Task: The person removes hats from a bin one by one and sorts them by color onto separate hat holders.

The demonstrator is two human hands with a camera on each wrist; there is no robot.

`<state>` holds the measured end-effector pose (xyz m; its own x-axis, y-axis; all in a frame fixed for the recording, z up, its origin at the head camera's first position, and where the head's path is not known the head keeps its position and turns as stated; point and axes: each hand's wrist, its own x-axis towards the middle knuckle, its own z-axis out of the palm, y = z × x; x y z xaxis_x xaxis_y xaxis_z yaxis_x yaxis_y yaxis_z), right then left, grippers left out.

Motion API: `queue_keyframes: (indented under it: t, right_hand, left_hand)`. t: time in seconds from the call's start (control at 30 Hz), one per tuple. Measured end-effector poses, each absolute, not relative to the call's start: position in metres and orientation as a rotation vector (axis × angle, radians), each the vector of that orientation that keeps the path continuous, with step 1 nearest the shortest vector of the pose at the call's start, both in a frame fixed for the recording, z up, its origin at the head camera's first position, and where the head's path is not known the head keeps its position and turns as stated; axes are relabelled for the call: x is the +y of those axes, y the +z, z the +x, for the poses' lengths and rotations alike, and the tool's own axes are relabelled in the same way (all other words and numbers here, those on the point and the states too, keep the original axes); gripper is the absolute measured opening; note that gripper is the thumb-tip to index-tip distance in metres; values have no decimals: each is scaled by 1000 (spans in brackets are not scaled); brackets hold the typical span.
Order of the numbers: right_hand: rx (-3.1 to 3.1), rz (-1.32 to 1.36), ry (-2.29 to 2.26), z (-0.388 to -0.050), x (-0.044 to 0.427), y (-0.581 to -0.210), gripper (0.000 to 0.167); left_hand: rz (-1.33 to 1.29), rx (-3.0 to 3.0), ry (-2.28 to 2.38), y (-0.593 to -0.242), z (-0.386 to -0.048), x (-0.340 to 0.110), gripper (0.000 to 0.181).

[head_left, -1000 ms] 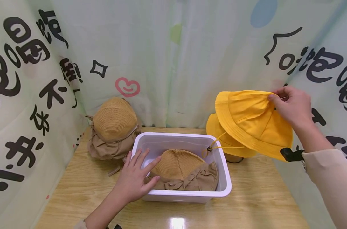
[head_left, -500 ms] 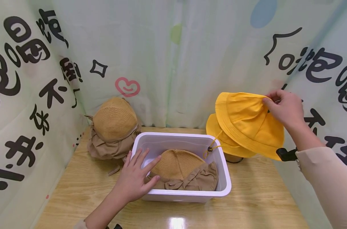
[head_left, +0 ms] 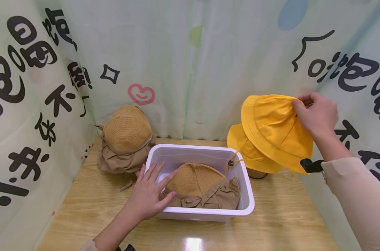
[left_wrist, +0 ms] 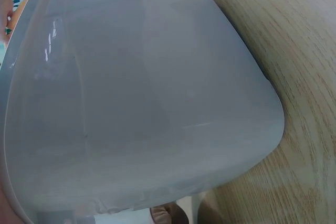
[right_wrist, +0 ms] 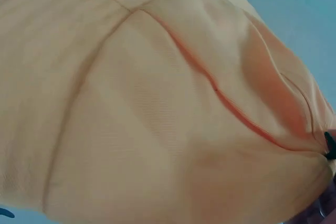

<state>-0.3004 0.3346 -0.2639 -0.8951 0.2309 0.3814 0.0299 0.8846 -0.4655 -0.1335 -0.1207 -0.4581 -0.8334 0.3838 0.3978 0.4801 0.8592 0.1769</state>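
In the head view my right hand (head_left: 318,115) pinches the crown of a yellow bucket hat (head_left: 276,129) between thumb and fingers. The hat hangs tilted, its yellow cord dangling over the tub's right rim. Its crown fills most of the right wrist view. Behind and below it is another yellow hat (head_left: 252,153), partly hidden. My left hand (head_left: 150,191) lies with spread fingers over the front left rim of a white plastic tub (head_left: 197,211). Inside the tub rests a straw hat (head_left: 196,179) with brown cloth trim. The tub's outer wall (left_wrist: 131,103) fills the left wrist view.
Another straw hat (head_left: 127,136) with a brown cloth brim sits behind the tub on the left of the wooden table (head_left: 280,219). Printed curtains (head_left: 183,69) enclose the back and both sides. A brown patch and a dark loop show beneath the yellow hats.
The held yellow hat has shifted left, then risen slightly with my right hand, and its cord hangs differently. My left hand stays on the tub. The head view has shifted a little.
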Motion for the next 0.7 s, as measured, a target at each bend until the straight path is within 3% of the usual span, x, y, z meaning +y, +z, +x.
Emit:
queue_keyframes:
  t: [0.47, 0.7]
  right_hand:
    - [-2831, 18, 613, -301, 322, -292, 49]
    - [-2757, -58, 541, -301, 323, -281, 45]
  left_hand:
    - [-644, -2677, -396, -458, -133, -120, 58]
    - [-631, -2695, -392, -458, -132, -120, 59]
